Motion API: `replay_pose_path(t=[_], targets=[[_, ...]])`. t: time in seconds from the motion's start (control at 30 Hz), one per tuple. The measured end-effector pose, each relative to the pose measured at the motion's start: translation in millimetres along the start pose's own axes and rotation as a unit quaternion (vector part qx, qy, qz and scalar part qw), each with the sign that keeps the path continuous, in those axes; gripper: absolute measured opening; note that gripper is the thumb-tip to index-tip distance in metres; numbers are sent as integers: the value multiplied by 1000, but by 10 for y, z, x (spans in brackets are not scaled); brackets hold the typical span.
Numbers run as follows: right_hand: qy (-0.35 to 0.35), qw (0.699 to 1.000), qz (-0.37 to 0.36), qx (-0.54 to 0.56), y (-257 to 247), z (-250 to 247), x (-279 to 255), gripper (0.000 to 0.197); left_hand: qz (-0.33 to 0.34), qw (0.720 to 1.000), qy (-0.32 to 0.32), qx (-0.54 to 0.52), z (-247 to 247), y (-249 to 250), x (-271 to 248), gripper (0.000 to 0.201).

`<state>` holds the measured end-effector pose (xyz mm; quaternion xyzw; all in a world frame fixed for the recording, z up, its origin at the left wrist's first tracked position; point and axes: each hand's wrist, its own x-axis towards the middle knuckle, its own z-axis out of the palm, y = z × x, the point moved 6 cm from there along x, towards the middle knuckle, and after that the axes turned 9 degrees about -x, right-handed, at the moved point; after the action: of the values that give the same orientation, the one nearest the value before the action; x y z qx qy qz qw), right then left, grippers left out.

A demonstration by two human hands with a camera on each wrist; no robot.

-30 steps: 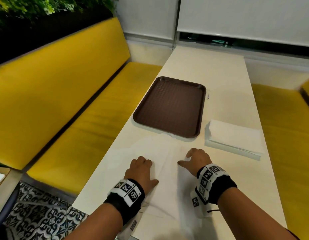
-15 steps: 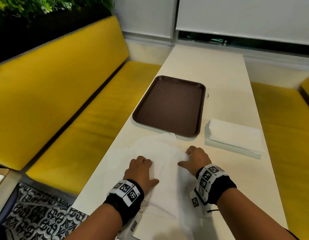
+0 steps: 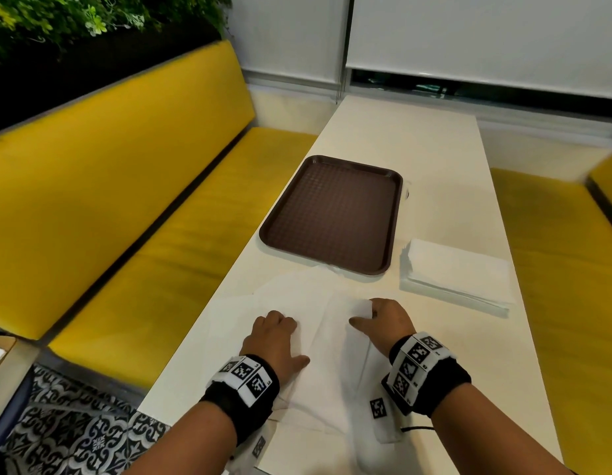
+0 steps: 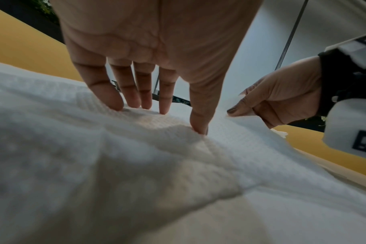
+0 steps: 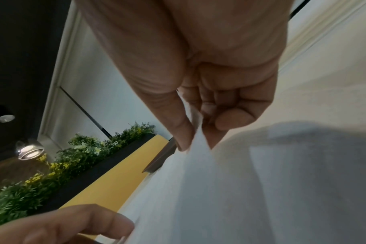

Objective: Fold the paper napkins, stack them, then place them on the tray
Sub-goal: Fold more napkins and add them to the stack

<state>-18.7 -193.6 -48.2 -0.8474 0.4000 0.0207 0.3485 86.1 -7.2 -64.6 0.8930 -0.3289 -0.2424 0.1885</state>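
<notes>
Left hand [image 3: 275, 332] flat, fingers spread, pinning the napkin [image 3: 318, 341] to the table [image 3: 400, 138]. Right hand [image 3: 383, 320] pinches a lifted corner between thumb and fingers. Thin, limp, tear-prone paper, I'd say: take it by corners, lightly. Beyond, the brown tray [image 3: 393, 180] holds nothing; a napkin stack [image 3: 459, 269] sits just beside it.

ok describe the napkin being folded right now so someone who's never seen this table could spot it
On the long white table, look at the near end, in front of the brown tray. The open napkin lies spread flat there, pressed by the left hand, one corner pinched up by the right hand. Unlike the neat napkin stack right of the tray, it is a single loose sheet.
</notes>
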Motion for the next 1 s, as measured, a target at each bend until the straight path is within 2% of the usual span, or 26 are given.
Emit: replay_pose_path(t=[0.07, 0.13, 0.2, 0.3, 0.37, 0.47, 0.53, 0.6, 0.67, 0.77, 0.9, 0.93, 1.0], targets=[[-1, 999, -27, 20, -77, -51, -64, 18, 27, 999, 33, -19, -86, 72, -23, 68], [-14, 997, -66, 27, -216, -139, -158, 11, 82, 991, 97, -40, -261, 221, -60, 70], [-39, 993, -110, 15, -373, -207, -251, 10, 129, 982, 132, -44, -454, 391, -89, 75], [-72, 982, -173, 5, -608, -320, -411, 8, 175, 978, 112, -35, -683, 582, -71, 73], [-77, 976, -205, -9, -704, -395, -491, 7, 193, 976, 92, -43, -795, 606, -29, 56], [-63, 971, -230, -17, -730, -507, -549, 10, 205, 973, 73, -81, -917, 590, -22, 17], [-53, 973, -225, 8, -666, -554, -528, 7, 212, 970, 66, -104, -971, 608, -51, 8], [-53, 973, -223, 42, -584, -578, -510, 13, 219, 962, 53, -154, -1018, 646, -78, 9], [-60, 971, -208, 103, -504, -606, -513, 24, 225, 950, 40, -214, -1059, 679, -85, 14], [-86, 959, -141, 232, -342, -622, -565, 44, 234, 933, 51, -267, -1148, 711, -85, 13], [-93, 952, -148, 253, -190, -597, -558, 69, 230, 920, 81, -308, -1283, 745, -74, 12], [-88, 949, -135, 269, -145, -587, -546, 69, 227, 915, 84, -324, -1318, 761, -80, 10], [-96, 927, -63, 356, -34, -540, -516, 64, 229, 903, 88, -353, -1395, 817, -110, 6]])
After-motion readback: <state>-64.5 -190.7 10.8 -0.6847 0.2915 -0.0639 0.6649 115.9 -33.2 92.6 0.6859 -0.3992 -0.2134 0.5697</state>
